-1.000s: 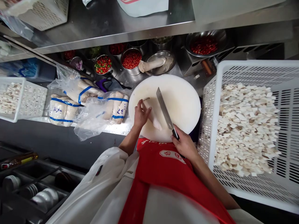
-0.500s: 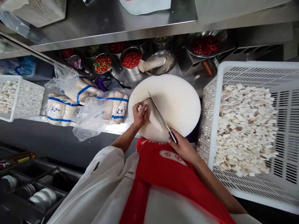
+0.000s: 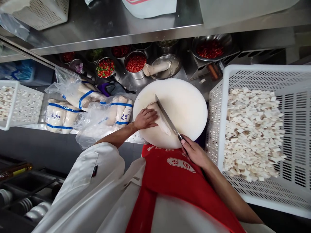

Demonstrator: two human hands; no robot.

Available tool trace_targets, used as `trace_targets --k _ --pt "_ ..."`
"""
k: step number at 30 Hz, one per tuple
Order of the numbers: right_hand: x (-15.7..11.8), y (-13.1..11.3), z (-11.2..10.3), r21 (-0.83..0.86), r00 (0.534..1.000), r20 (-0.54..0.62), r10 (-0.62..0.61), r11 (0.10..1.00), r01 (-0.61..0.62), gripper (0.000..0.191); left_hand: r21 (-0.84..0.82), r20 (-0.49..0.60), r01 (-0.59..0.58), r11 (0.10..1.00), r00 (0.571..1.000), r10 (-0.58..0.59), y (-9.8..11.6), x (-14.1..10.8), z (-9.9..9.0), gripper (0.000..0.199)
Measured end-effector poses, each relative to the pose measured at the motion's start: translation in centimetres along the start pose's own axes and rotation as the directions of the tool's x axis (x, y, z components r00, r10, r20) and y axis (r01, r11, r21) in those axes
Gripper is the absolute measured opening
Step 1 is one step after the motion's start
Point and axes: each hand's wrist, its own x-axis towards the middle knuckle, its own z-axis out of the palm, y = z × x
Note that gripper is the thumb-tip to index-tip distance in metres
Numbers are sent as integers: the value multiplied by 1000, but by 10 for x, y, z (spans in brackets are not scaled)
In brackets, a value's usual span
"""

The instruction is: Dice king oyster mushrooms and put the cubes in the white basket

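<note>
A pale king oyster mushroom lies slanted on the round white cutting board. My left hand rests on its left side, fingers stretched out and thumb apart. My right hand is closed around the black handle of a long knife. Its blade runs lengthwise along the mushroom's right side, tip pointing away from me. How deep the edge sits cannot be made out. Another whole mushroom lies across a metal bowl behind the board.
On the right stands a white perforated basket heaped with diced mushroom. Bagged mushrooms with blue bands lie left of the board. Metal pots of chopped chillies line the back, under a steel shelf. Another basket stands far left.
My left hand has gone from curled fingers to stretched ones, lying lower along the mushroom, and its elbow has swung outward to the left. The knife handle has shifted slightly right and toward me.
</note>
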Motion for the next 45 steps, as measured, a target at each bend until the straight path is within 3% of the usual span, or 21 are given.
trace_targets --k 3,10,15,26,29,32,36,38,42,45 --pt "-10 -4 -3 -68 999 -31 -31 997 28 59 -11 -43 2 1000 999 -2 -3 -1 4 46" --pt "-30 -18 8 -194 988 -94 -119 976 99 53 62 36 21 998 999 -23 -3 9 -2 47" --pt "-30 -17 19 -203 989 -64 -133 972 117 53 -26 -7 64 998 998 -64 -2 18 -4 47" --pt "-22 -9 36 -224 986 -44 -163 963 149 49 83 -55 117 990 992 -113 -14 21 10 54" --pt "-20 -9 36 -238 985 -29 -170 958 159 50 103 -99 61 993 994 -51 -22 20 17 56" --pt "-18 -8 33 -244 984 -22 -179 955 168 51 177 -194 -59 982 977 93 -31 21 26 59" --pt "-18 -9 29 -255 987 -14 -161 955 152 53 294 -344 -235 927 878 332 -41 24 35 60" --pt "-20 -10 27 -260 988 -16 -152 955 142 53 323 -359 -259 910 856 372 -43 24 37 60" --pt "-22 -12 24 -259 990 -12 -144 956 136 51 344 -351 -253 904 859 374 -43 24 37 61" --pt "-19 -9 24 -268 990 -9 -141 954 134 51 361 -371 -289 887 828 421 -42 24 37 59"
